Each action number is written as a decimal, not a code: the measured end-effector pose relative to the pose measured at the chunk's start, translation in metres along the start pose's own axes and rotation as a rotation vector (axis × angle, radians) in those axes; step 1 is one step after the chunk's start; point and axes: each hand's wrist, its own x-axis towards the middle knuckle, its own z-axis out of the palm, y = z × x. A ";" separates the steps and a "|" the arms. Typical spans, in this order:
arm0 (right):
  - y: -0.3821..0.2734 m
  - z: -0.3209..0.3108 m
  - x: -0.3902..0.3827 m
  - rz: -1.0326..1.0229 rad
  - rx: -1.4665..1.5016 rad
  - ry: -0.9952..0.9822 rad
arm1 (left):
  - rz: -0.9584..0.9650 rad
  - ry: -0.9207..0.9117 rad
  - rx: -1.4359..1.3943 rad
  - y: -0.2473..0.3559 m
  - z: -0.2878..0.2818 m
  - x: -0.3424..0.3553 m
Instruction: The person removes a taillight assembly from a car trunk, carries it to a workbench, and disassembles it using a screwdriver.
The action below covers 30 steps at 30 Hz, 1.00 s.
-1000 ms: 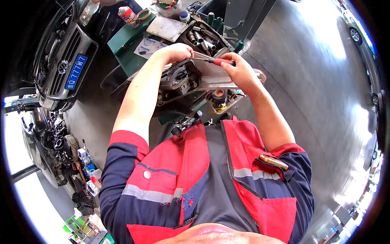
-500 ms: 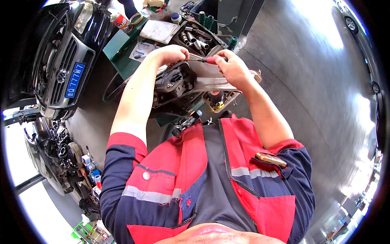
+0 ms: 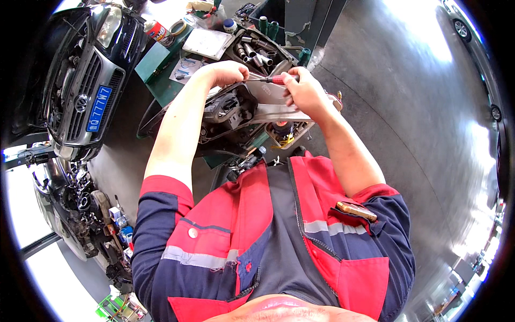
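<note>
A red-handled screwdriver (image 3: 276, 80) lies level in the grip of my right hand (image 3: 307, 94), its thin shaft pointing left. My left hand (image 3: 229, 74) is closed at the shaft's far end; whether it pinches the tip or some small piece is hidden behind the fingers. Just below both hands sits a large car part with a black housing (image 3: 232, 110) and a pale, glossy panel (image 3: 279, 111) reaching right under my right hand. It looks like a headlamp unit, though I cannot be sure.
Beyond my hands, a green bench (image 3: 155, 67) carries a tray of metal sockets (image 3: 252, 53), a white pad (image 3: 208, 43) and a red spray can (image 3: 157, 32). A small box with yellow wire (image 3: 287, 140) sits below the part. A dark car (image 3: 80, 102) stands at left.
The fingers of my right hand have shifted and loosened around the screwdriver handle. My left hand stays nearly in place, still closed.
</note>
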 end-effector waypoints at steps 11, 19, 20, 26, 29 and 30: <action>-0.013 -0.007 -0.008 0.267 -0.022 -0.071 | -0.058 -0.105 0.239 0.017 -0.013 0.009; -0.003 -0.003 -0.015 0.022 -0.064 -0.095 | 0.018 -0.148 0.542 0.036 -0.019 0.003; -0.001 -0.002 -0.014 -0.105 -0.149 -0.097 | 0.060 -0.129 0.671 0.033 -0.023 0.004; 0.016 0.001 -0.012 -0.455 -0.339 -0.100 | 0.010 -0.094 1.092 0.062 -0.009 0.004; 0.017 -0.001 -0.020 -0.549 -0.337 -0.016 | 0.024 -0.087 1.170 0.046 -0.009 0.008; 0.018 -0.005 -0.022 -0.562 -0.307 0.002 | 0.049 -0.083 1.131 0.053 -0.009 -0.001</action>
